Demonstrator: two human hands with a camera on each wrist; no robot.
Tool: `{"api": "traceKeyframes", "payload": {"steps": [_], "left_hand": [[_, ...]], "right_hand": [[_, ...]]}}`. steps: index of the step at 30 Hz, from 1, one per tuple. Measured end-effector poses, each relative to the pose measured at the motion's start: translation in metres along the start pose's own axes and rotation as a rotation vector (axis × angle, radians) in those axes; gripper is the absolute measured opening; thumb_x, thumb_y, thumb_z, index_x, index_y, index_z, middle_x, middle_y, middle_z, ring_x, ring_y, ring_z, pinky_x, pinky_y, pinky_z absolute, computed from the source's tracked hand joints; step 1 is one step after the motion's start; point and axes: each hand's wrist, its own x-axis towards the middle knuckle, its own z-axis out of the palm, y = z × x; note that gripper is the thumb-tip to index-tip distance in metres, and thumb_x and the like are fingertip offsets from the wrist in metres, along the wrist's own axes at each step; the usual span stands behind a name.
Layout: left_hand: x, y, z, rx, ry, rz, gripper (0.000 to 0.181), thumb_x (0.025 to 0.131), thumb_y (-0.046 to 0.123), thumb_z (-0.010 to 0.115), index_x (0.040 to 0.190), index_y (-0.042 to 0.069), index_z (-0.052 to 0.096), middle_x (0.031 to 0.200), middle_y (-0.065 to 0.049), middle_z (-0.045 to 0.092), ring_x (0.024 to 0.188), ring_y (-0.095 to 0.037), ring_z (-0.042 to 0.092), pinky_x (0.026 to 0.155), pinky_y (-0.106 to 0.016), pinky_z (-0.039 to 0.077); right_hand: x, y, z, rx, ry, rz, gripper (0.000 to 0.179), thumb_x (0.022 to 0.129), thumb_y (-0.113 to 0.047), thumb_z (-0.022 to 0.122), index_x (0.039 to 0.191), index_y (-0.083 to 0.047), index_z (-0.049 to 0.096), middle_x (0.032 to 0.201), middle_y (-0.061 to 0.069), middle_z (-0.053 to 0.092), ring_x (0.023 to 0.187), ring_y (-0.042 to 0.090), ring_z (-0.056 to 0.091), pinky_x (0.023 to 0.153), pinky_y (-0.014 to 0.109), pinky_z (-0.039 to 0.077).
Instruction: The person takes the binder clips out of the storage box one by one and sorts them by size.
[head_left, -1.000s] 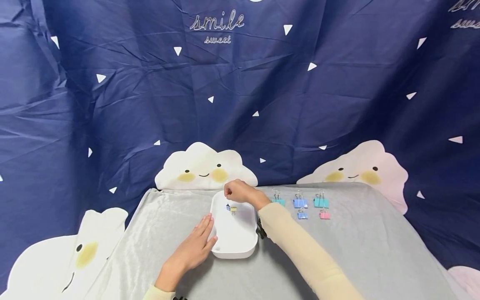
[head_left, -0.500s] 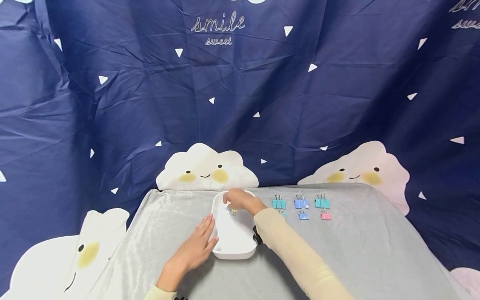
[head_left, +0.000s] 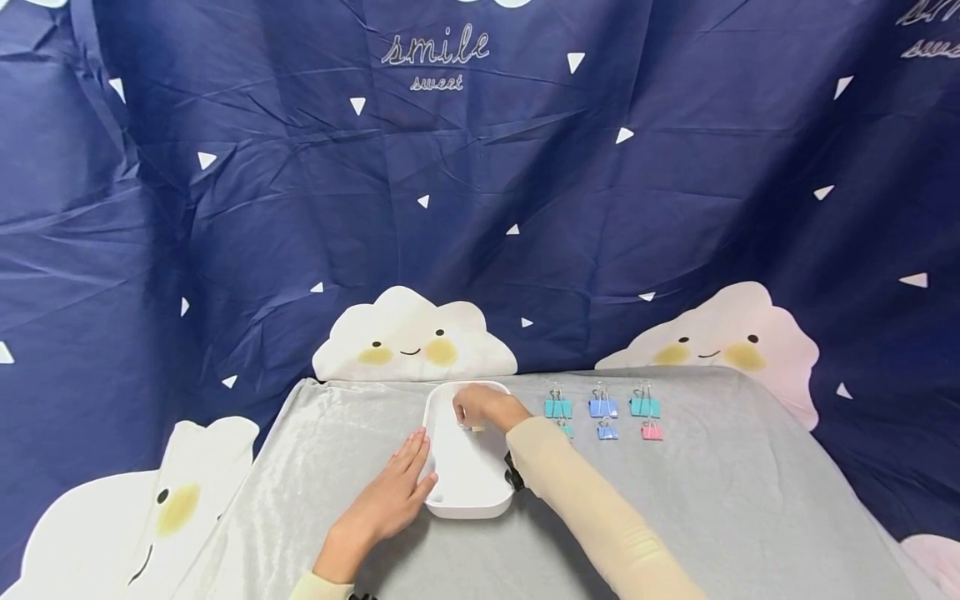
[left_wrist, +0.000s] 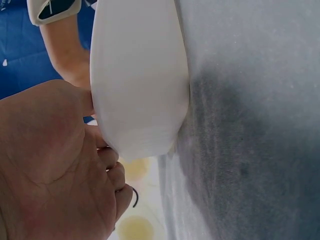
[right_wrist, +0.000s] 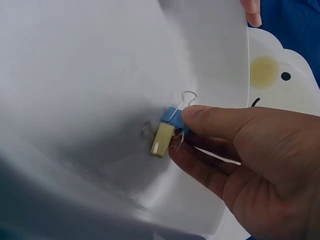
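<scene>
In the right wrist view, my right hand (right_wrist: 250, 150) pinches a small blue binder clip (right_wrist: 172, 117) between thumb and fingers. A small yellow binder clip (right_wrist: 162, 140) lies right against it, close to the fingertips. Both are inside a white tray (head_left: 468, 483); in the head view the right hand mostly covers them. My left hand (head_left: 393, 492) rests on the tray's left rim with its fingers extended. The left wrist view shows its palm beside the tray's outer wall (left_wrist: 140, 75).
Right of the tray, binder clips stand in two rows on the grey cloth (head_left: 720, 500): larger teal (head_left: 558, 408), blue (head_left: 603, 408) and teal ones behind, smaller teal, blue (head_left: 607, 433) and pink (head_left: 652, 432) ones in front. A dark blue curtain (head_left: 480, 183) hangs behind.
My right hand has come down from above the tray's far end to the clips, then slightly nearer and right. It now pinches the blue binder clip. The left hand stays on the rim.
</scene>
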Motion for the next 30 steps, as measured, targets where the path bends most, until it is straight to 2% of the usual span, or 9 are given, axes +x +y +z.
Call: {"api": "traceKeyframes", "payload": {"steps": [4, 12, 16, 21, 26, 30], "left_hand": [[0.001, 0.0, 0.001, 0.005, 0.0, 0.004, 0.068, 0.114, 0.04, 0.044, 0.166, -0.002, 0.028, 0.178, -0.015, 0.02, 0.164, -0.039, 0.023, 0.133, -0.059, 0.026], [-0.001, 0.0, 0.001, 0.01, 0.004, 0.013, 0.068, 0.115, 0.04, 0.045, 0.166, -0.003, 0.029, 0.177, -0.017, 0.022, 0.164, -0.039, 0.023, 0.133, -0.058, 0.026], [-0.001, 0.002, 0.0, -0.011, 0.016, 0.026, 0.068, 0.114, 0.037, 0.046, 0.165, -0.005, 0.029, 0.176, -0.02, 0.024, 0.163, -0.042, 0.025, 0.131, -0.062, 0.027], [-0.001, 0.003, -0.001, 0.001, 0.023, 0.02, 0.067, 0.114, 0.037, 0.046, 0.165, -0.004, 0.03, 0.176, -0.019, 0.024, 0.163, -0.041, 0.025, 0.132, -0.06, 0.027], [-0.001, 0.008, -0.006, -0.017, -0.004, 0.006, 0.066, 0.113, 0.031, 0.05, 0.164, -0.007, 0.031, 0.176, -0.021, 0.024, 0.163, -0.043, 0.024, 0.131, -0.064, 0.027], [-0.002, 0.012, -0.01, -0.017, -0.029, -0.02, 0.065, 0.114, 0.031, 0.049, 0.164, -0.006, 0.03, 0.177, -0.019, 0.022, 0.164, -0.04, 0.022, 0.133, -0.061, 0.024]], "right_hand": [[-0.002, 0.001, -0.001, 0.002, 0.001, 0.011, 0.013, 0.095, -0.004, 0.076, 0.084, -0.012, 0.078, 0.076, -0.008, 0.062, 0.073, 0.009, 0.052, 0.071, 0.022, 0.049], [-0.003, 0.003, -0.001, 0.03, 0.023, 0.005, 0.024, 0.093, -0.001, 0.075, 0.076, -0.017, 0.072, 0.075, -0.008, 0.064, 0.07, 0.009, 0.055, 0.069, 0.023, 0.051], [-0.002, 0.004, -0.001, 0.067, 0.021, 0.001, 0.02, 0.093, 0.001, 0.075, 0.082, -0.016, 0.073, 0.083, -0.006, 0.068, 0.074, 0.009, 0.058, 0.07, 0.023, 0.052], [-0.003, 0.003, -0.004, 0.109, 0.032, 0.003, 0.015, 0.093, -0.001, 0.076, 0.089, -0.015, 0.075, 0.09, -0.003, 0.073, 0.077, 0.009, 0.06, 0.071, 0.022, 0.053], [-0.005, 0.002, -0.007, 0.141, 0.063, -0.028, 0.013, 0.096, -0.001, 0.072, 0.09, -0.012, 0.077, 0.08, -0.006, 0.068, 0.072, 0.008, 0.057, 0.067, 0.02, 0.05], [-0.007, 0.001, -0.01, 0.16, 0.085, -0.062, 0.016, 0.096, 0.0, 0.072, 0.086, -0.012, 0.075, 0.074, -0.008, 0.062, 0.07, 0.007, 0.055, 0.066, 0.02, 0.047]]}}
